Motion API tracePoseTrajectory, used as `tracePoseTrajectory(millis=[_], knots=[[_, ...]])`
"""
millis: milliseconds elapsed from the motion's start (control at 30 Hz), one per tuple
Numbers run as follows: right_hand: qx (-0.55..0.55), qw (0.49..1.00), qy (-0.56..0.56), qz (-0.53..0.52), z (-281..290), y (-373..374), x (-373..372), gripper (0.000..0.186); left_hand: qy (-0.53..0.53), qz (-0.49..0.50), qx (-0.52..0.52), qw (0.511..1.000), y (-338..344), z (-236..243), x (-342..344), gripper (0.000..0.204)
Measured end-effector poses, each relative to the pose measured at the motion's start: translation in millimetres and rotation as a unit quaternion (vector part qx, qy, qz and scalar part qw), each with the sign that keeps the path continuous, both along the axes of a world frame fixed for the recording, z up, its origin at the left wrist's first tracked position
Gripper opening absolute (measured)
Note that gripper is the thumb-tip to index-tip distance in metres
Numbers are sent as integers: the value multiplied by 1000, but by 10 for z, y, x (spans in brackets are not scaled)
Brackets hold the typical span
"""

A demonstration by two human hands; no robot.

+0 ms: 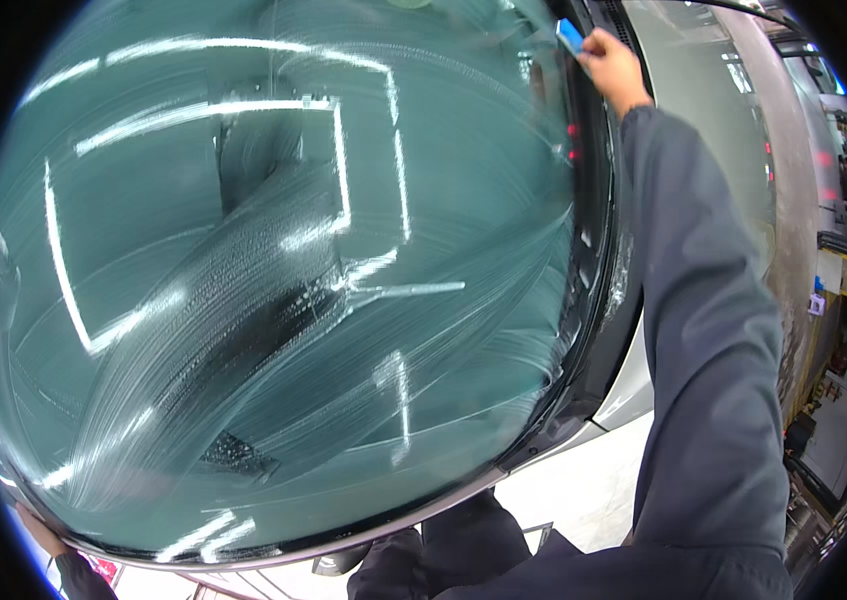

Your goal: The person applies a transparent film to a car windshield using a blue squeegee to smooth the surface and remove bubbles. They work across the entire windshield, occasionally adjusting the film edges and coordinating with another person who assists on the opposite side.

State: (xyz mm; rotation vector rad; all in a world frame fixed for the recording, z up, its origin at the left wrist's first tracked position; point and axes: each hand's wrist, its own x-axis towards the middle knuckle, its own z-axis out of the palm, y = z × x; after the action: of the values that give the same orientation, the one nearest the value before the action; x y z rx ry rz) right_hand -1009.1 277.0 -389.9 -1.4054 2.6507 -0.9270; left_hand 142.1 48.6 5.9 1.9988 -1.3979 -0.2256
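Observation:
A large windshield (274, 250) with streaky wet smears, droplets and bright light reflections fills most of the head view. At its upper right, my right hand (612, 66) grips a small blue tool (572, 36) against the glass, beside the dark trim (594, 300). At the far lower left, my left hand (41, 527) touches the outer edge of the windshield, fingers fairly straight and partly lost in the dark rim of the picture.
The pale car bonnet (704, 80) lies along the right, past the trim. Farther right are workshop fittings and shelving (844, 380) with assorted small items. A white floor (554, 480) shows below the car's edge, near my dark-clothed legs.

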Motion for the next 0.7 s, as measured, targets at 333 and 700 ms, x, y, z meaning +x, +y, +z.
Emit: tracePoseTrajectory(millis=[333, 700], knots=[[10, 976, -214, -32, 235, 2204, 1797, 22, -133, -27, 3, 991, -230, -215, 342, 71], [12, 969, -241, -61, 670, 3518, 4224, 19, -171, 14, -14, 985, -371, -360, 242, 72]])
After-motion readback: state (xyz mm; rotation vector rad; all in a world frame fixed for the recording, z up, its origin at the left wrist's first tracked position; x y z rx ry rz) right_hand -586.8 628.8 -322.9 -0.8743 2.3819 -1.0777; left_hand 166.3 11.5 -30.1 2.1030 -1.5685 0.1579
